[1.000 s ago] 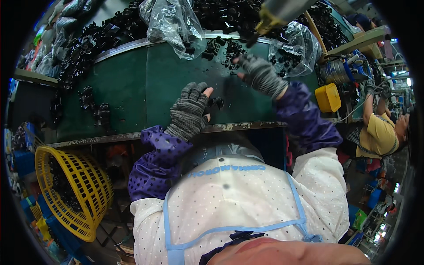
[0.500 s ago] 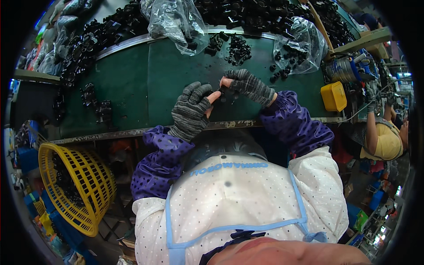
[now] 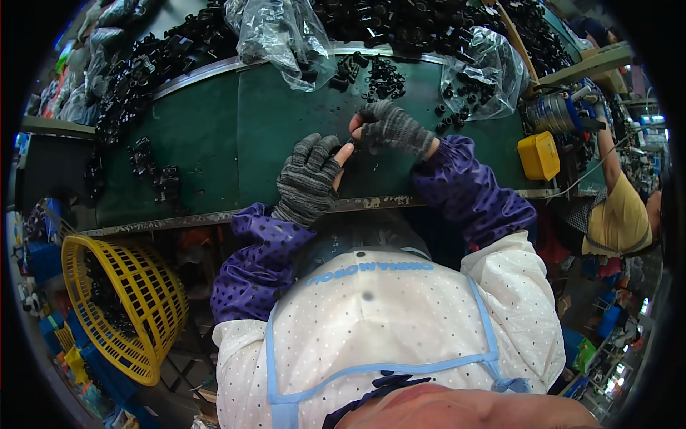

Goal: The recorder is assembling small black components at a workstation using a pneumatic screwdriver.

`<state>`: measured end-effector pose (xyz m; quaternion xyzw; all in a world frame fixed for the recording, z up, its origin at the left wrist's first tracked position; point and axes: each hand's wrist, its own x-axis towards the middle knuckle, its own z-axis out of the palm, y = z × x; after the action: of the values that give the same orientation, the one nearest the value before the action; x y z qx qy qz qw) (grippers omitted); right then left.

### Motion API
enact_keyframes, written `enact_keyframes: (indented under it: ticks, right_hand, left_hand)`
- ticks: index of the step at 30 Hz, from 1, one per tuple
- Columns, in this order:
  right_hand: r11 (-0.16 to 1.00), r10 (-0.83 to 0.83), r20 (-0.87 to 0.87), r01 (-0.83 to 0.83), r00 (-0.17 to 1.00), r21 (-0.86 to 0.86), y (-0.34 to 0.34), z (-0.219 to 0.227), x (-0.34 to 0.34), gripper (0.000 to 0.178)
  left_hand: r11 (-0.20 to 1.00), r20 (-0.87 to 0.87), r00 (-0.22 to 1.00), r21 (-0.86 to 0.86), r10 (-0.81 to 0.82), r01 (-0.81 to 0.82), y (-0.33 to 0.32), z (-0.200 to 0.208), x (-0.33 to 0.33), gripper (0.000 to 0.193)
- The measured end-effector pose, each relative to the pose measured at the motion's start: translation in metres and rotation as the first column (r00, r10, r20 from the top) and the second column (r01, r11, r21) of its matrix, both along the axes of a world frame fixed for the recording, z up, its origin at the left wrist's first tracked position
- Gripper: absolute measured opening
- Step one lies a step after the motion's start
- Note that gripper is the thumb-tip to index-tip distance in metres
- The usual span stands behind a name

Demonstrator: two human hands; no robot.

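Both my hands wear grey knitted gloves with bare fingertips, and they meet over the green work table (image 3: 204,136). My left hand (image 3: 309,179) is closed, its thumb and curled forefinger holding a small black part (image 3: 351,142) whose exact kind is too small to tell. Just beyond it, my right hand (image 3: 393,130) is closed in a pinch beside the part. What its fingertips grip is hidden. Ahead of the hands lie a loose heap of small black ring-like pieces (image 3: 384,79) and a few larger black plastic parts (image 3: 349,71).
A clear plastic bag (image 3: 282,43) hangs over the metal rail; another bag (image 3: 507,71) lies by black caps. Black parts (image 3: 393,25) pile up behind. Black assemblies (image 3: 143,156) stand at left. A yellow tub (image 3: 539,156) is right, a yellow basket (image 3: 157,286) lower left. A co-worker (image 3: 618,214) is at right.
My right hand has shifted slightly left and farther away, its fingers curling in more. The left hand stays nearly in place. At right, the co-worker's arm has moved.
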<state>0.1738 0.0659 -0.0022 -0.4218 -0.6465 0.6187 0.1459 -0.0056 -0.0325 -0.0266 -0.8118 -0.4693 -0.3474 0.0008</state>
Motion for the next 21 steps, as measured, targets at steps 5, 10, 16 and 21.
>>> enact_keyframes:
  ticks: [5,10,16,21]
  right_hand:
    - [0.997,0.081,-0.082,-0.079,0.993,0.026,0.001,-0.019,-0.009,0.013]
    - [0.676,0.136,-0.008,-0.086,0.991,0.732,-0.026,0.002,0.003,0.014]
    - [0.573,-0.024,0.095,-0.064,0.995,0.817,-0.052,-0.023,0.006,0.026]
    - [0.513,-0.344,0.437,-0.223,0.831,0.829,-0.039,-0.017,0.074,0.033]
  left_hand:
    - [1.000,-0.006,1.000,0.005,0.005,-0.005,-0.003,0.002,0.001,0.050]
    - [1.000,0.021,1.000,0.014,-0.009,0.009,-0.003,-0.003,0.002,0.049]
    - [1.000,0.016,1.000,0.013,0.003,-0.003,-0.003,-0.003,0.001,0.045]
    - [0.998,0.107,0.993,-0.041,-0.041,0.045,-0.008,-0.002,0.000,0.053]
